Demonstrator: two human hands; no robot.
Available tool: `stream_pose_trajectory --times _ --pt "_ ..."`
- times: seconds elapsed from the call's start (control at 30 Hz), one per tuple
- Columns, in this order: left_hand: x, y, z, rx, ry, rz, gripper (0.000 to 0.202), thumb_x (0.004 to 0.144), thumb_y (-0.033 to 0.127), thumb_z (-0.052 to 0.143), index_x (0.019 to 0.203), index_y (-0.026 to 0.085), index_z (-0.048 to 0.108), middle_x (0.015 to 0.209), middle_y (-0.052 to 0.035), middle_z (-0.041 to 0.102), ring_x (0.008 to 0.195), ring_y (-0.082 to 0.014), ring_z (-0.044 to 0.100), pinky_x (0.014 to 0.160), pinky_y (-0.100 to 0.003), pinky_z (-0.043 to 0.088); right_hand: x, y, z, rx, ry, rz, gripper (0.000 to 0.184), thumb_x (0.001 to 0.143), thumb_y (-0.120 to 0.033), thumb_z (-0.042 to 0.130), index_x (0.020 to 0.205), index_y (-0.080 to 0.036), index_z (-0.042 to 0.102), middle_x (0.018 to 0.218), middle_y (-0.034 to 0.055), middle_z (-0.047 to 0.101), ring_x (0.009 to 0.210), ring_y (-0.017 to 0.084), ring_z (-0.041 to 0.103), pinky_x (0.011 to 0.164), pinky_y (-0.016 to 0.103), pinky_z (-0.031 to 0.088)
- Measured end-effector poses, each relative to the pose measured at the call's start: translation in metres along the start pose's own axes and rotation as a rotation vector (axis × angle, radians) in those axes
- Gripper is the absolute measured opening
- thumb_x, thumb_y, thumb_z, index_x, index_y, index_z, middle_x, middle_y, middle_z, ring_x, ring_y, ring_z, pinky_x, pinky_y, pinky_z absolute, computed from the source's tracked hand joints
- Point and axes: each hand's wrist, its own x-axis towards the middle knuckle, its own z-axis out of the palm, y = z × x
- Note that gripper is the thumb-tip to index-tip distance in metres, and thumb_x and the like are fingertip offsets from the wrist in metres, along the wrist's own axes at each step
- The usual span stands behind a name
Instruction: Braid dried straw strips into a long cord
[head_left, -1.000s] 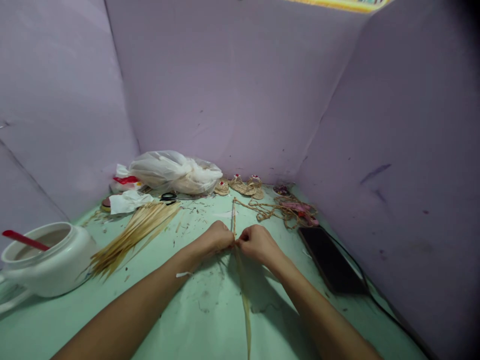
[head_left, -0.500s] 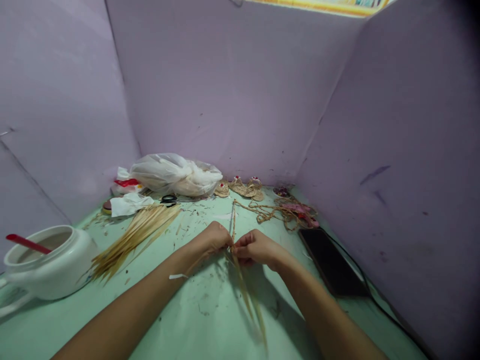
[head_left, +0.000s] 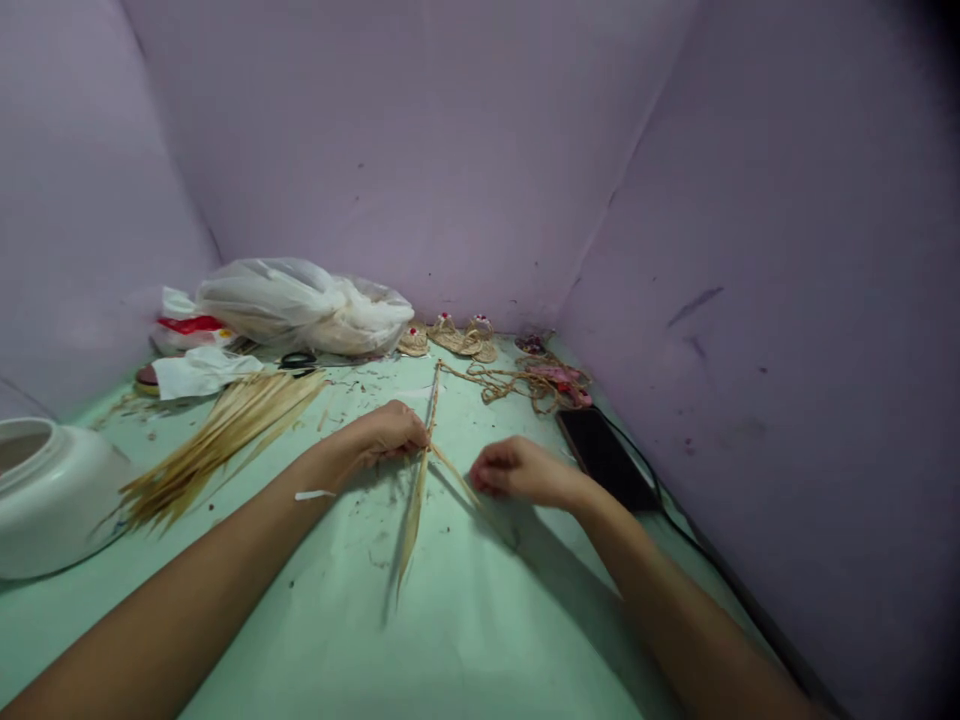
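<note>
My left hand [head_left: 397, 430] is closed, its fingertips pinching a thin twisted cord [head_left: 433, 396] at the point where it splits into loose ends. From that point a pale dried leaf strip [head_left: 412, 520] hangs toward me over the green tabletop. A second strip [head_left: 455, 478] slants down to the right, reaching the fingertips of my right hand [head_left: 517, 470]. That hand has its fingers curled together at the strip; slight blur hides the exact contact. Beyond my hands, the cord runs away to a bend, then joins a loose tangle of cord [head_left: 499, 382] on the right.
On the left lie a sheaf of dried leaf strips [head_left: 225, 440], a white pot [head_left: 60, 500] and black scissors [head_left: 298, 361]. A knotted plastic bag [head_left: 300, 305] and small woven slippers [head_left: 446, 335] sit along the back wall. A dark phone [head_left: 604, 455] with a cable lies right.
My right hand has moved away from my left, and the strips have spread apart, one slanting right. My left hand still pinches the cord. The whole view has shifted, so things appear farther left and higher.
</note>
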Motion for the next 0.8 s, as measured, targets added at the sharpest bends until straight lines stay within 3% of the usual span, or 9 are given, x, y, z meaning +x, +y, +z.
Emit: stream_pose_trajectory --times 0.1,0.17,0.23,0.37,0.43,0.57,0.63,0.73,0.8 --pt "0.001 -0.003 -0.001 0.005 -0.004 0.0 0.021 0.051 0.018 0.054 0.042 0.015 0.036 0.035 0.0049 0.029 0.03 -0.0032 0.023 0.033 -0.02 0.01 -0.058 0.016 -0.009 -0.022 -0.284 0.064 0.019 0.067 -0.029 0.061 0.076 -0.013 0.067 0.066 0.0023 0.063 0.062 0.011 0.057 0.058 0.02 0.043" --pt "0.001 -0.003 -0.003 0.014 -0.007 -0.005 0.021 0.05 0.018 0.055 0.042 0.015 0.036 0.035 0.005 0.029 0.031 -0.0034 0.024 0.033 -0.019 0.01 -0.088 0.017 -0.022 -0.035 -0.324 0.096 0.026 0.064 -0.034 0.063 0.073 -0.011 0.068 0.061 0.0043 0.062 0.059 0.013 0.057 0.054 0.021 0.043" --pt "0.001 -0.003 -0.004 0.062 -0.018 -0.049 0.022 0.05 0.021 0.056 0.042 0.016 0.036 0.034 0.0048 0.028 0.03 -0.0042 0.024 0.033 -0.02 0.009 -0.097 0.011 -0.035 -0.041 -0.3 0.102 0.027 0.067 -0.034 0.062 0.079 -0.011 0.067 0.064 0.0053 0.063 0.061 0.013 0.057 0.056 0.021 0.043" --pt "0.001 -0.004 -0.003 0.07 -0.04 -0.077 0.023 0.051 0.027 0.057 0.044 0.016 0.038 0.033 0.0047 0.029 0.029 -0.0044 0.023 0.032 -0.02 0.009 -0.05 -0.014 -0.032 0.23 0.192 0.043 0.015 0.069 -0.024 0.06 0.078 -0.012 0.063 0.074 0.0055 0.063 0.067 0.011 0.057 0.066 0.023 0.045" --pt "0.003 -0.007 -0.003 0.0 -0.045 -0.02 0.025 0.05 0.029 0.058 0.045 0.016 0.038 0.035 0.0054 0.029 0.031 -0.0037 0.023 0.033 -0.019 0.009 -0.012 -0.027 -0.016 0.387 0.291 0.071 0.01 0.068 -0.012 0.057 0.077 -0.012 0.059 0.078 0.0059 0.061 0.068 0.011 0.057 0.068 0.024 0.046" --pt "0.008 -0.013 -0.004 -0.041 -0.055 0.041 0.023 0.05 0.031 0.058 0.048 0.016 0.041 0.036 0.0067 0.029 0.032 -0.0033 0.022 0.034 -0.019 0.01 0.044 -0.037 0.019 0.62 0.076 0.181 0.007 0.069 -0.007 0.048 0.07 -0.012 0.052 0.063 0.0018 0.055 0.049 0.008 0.052 0.051 0.023 0.045" --pt "0.009 -0.014 -0.005 -0.018 -0.054 0.038 0.021 0.051 0.031 0.057 0.049 0.015 0.043 0.036 0.0068 0.029 0.031 -0.0037 0.022 0.034 -0.02 0.01 0.057 -0.032 0.028 0.588 0.0 0.156 0.009 0.068 -0.008 0.047 0.061 -0.012 0.048 0.052 -0.0015 0.048 0.038 0.004 0.041 0.037 0.016 0.034" --pt "0.008 -0.012 -0.004 0.022 -0.051 0.047 0.017 0.052 0.029 0.054 0.05 0.015 0.044 0.036 0.0066 0.029 0.031 -0.0043 0.022 0.034 -0.021 0.011 0.066 -0.021 0.033 0.477 0.053 0.122 0.012 0.064 -0.011 0.05 0.053 -0.013 0.045 0.042 -0.006 0.038 0.03 0.001 0.023 0.029 0.016 0.012" --pt "0.007 -0.01 -0.003 0.053 -0.05 0.059 0.014 0.052 0.026 0.052 0.048 0.015 0.044 0.036 0.0065 0.029 0.031 -0.0043 0.021 0.035 -0.021 0.011 0.068 -0.015 0.032 0.445 0.113 0.113 0.009 0.062 -0.012 0.051 0.054 -0.014 0.047 0.039 -0.007 0.037 0.029 0.002 0.02 0.029 0.017 0.01"
